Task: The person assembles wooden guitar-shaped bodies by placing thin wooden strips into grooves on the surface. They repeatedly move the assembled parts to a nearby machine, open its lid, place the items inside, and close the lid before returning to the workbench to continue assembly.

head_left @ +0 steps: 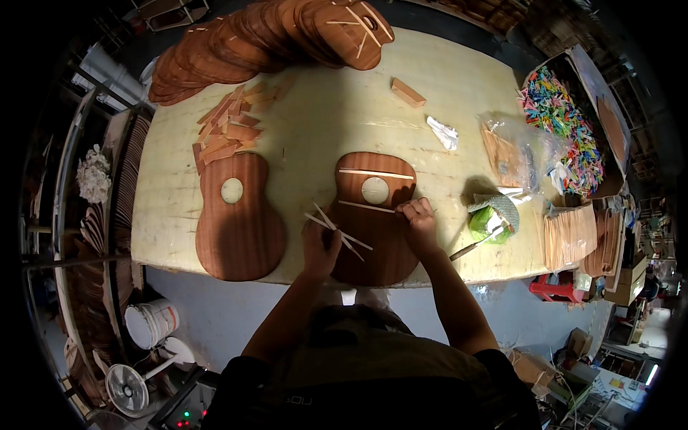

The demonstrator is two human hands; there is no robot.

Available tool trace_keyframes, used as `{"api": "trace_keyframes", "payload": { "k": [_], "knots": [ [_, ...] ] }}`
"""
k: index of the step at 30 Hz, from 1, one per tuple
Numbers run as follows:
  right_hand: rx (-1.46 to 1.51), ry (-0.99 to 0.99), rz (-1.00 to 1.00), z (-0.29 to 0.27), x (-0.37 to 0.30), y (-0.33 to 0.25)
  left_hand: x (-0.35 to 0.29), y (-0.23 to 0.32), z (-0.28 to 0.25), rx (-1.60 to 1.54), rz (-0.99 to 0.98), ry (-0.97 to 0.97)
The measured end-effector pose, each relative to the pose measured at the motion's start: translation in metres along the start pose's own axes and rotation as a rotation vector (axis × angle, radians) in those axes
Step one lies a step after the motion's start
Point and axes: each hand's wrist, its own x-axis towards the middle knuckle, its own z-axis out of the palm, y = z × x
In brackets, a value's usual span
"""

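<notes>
In front of me a brown ukulele-shaped wooden board [373, 244] with a round hole lies on the table. One pale wooden strip [376, 174] crosses it above the hole, and another strip [365, 206] lies below the hole. My right hand [418, 217] has its curled fingers at the right end of that lower strip. Over the board's left edge, my left hand [321, 247] is closed on loose wooden strips [355, 240], which cross each other and stick out past the fingers. A second board [240, 236], with a hole but no strips, lies to the left.
Brown wood blocks [233, 129] are heaped behind the left board. A long stack of boards [272, 39] fills the far left. To the right are a green glue container [491, 222] with a brush [469, 249], a plastic bag [509, 154], a box of colourful clothespins [566, 129] and bundled strips [570, 236].
</notes>
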Motion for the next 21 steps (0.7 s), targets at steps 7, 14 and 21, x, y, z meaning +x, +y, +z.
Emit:
{"api": "trace_keyframes", "payload": {
  "k": [7,14,21],
  "knots": [
    [-0.024,0.026,-0.025,0.013,-0.005,0.002,0.008,0.015,-0.002,-0.158,0.035,0.004],
    [0.081,0.108,0.176,0.024,-0.022,-0.006,0.009,0.010,-0.002,0.049,0.066,-0.117],
    [-0.445,-0.057,0.469,0.021,-0.059,-0.022,0.009,0.004,0.008,0.189,0.124,-0.128]
  ]
}}
